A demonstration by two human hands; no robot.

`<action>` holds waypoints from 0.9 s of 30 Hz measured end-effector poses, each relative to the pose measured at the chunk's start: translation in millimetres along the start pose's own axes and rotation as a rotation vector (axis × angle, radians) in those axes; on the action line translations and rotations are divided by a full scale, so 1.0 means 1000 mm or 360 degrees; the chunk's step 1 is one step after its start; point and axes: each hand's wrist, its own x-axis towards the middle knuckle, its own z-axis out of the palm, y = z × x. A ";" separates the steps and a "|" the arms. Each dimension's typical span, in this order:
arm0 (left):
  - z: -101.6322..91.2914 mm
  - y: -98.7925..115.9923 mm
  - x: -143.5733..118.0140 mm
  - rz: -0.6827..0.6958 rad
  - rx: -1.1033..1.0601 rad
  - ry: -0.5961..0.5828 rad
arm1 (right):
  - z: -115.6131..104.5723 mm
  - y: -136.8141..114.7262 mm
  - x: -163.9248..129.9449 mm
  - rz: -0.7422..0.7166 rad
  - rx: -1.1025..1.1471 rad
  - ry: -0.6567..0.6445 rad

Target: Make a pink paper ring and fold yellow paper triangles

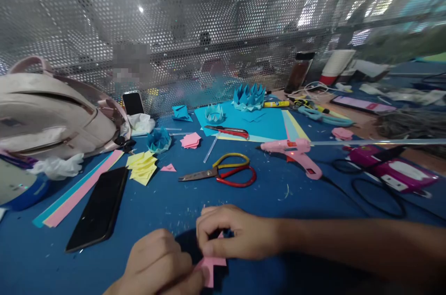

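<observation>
1. Hands at the near edge of the blue counter: left hand and right hand, each grip pinching pink paper.
2. Scissors lie beyond, phone to the left.
3. Glue gun, yellow squares farther back.

I'm looking at a craft workbench in a shared workshop. A blue table fills the lower frame, strewn with scissors, a pink glue gun at centre right, folded paper shapes and yellow paper squares. A perforated metal screen spans the top.
</observation>
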 end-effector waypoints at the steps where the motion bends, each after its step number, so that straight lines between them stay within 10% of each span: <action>1: 0.001 -0.001 0.002 -0.0005 0.0010 -0.0084 | -0.001 -0.001 0.000 0.0003 0.0014 -0.0001; 16: 0.024 -0.045 0.014 -0.0089 -0.0579 0.0005 | -0.023 0.005 -0.003 0.0434 0.0733 0.0055; 27: 0.046 -0.070 0.012 -0.0680 -0.1284 -0.0066 | -0.033 0.018 -0.001 0.0741 0.1294 0.0144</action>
